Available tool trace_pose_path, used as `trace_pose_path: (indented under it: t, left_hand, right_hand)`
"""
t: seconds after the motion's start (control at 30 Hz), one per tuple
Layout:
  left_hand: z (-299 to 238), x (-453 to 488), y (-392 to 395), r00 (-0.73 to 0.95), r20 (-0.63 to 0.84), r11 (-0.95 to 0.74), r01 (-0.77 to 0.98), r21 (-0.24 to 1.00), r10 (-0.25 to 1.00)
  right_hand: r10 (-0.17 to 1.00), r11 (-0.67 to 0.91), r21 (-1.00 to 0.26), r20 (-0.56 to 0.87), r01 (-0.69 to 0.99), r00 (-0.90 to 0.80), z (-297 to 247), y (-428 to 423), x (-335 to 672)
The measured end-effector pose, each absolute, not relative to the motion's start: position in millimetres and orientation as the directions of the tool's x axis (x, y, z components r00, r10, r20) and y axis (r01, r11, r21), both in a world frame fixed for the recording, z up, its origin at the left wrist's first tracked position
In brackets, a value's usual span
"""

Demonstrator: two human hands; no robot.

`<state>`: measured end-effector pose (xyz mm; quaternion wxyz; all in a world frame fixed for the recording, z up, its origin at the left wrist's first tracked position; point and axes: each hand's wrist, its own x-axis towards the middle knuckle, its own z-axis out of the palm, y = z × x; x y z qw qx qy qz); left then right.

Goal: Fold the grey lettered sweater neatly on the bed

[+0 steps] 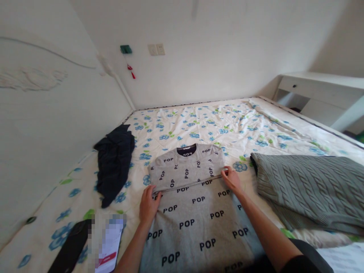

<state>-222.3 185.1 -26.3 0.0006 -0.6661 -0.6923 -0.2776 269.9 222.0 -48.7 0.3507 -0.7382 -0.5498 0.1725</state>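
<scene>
A grey sweater [196, 212] printed with "POP" lies front up, its neckline pointing away from me. Both sleeves [179, 172] are laid flat across its chest. At the left side of the chest, my left hand [149, 204] grips the fabric edge near the lower sleeve fold, thumb on top. My right hand [231, 179] pinches the opposite edge at the end of the same fold, fingers closed on the cloth. The fingertips under the fabric are partly hidden. The sweater's lower part runs out of view toward me.
A dark crumpled garment [115, 163] lies left on the flowered bedsheet [196, 123]. Nearer me are a black object [72, 246] and a partly blurred phone-like item [109, 242]. A green cable-knit garment [309, 189] lies right. A white cabinet [321, 94] stands beyond the bed's right edge.
</scene>
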Motion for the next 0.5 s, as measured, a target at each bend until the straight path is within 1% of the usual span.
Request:
trace_pose_path:
  t: [0.1,0.2,0.27,0.33,0.4,0.5]
  left_hand:
    - [-20,-217,181,-0.154,0.374,0.007,0.931,0.365,0.915]
    - [-16,-219,182,-0.181,0.333,0.035,0.916,0.4,0.926]
    - [-14,-223,185,-0.194,0.304,0.045,0.9,0.434,0.933]
    - [-13,-226,189,-0.193,0.284,0.044,0.888,0.458,0.939]
    - [-12,-228,192,-0.167,0.271,0.023,0.885,0.465,0.948]
    - [-9,-228,195,-0.095,0.254,-0.019,0.91,0.414,0.963]
  right_hand:
    - [0.905,-0.189,-0.83,0.061,0.525,0.421,-52,233,272]
    - [0.898,-0.134,-0.91,0.057,0.393,0.437,-59,236,274]
    - [0.89,-0.112,-0.93,0.063,0.349,0.452,-62,236,277]
    - [0.876,-0.119,-0.915,0.087,0.387,0.475,-60,237,283]
    - [0.87,-0.129,-0.863,0.138,0.489,0.473,-56,240,294]
    - [0.889,-0.147,-0.765,0.175,0.626,0.423,-54,243,305]
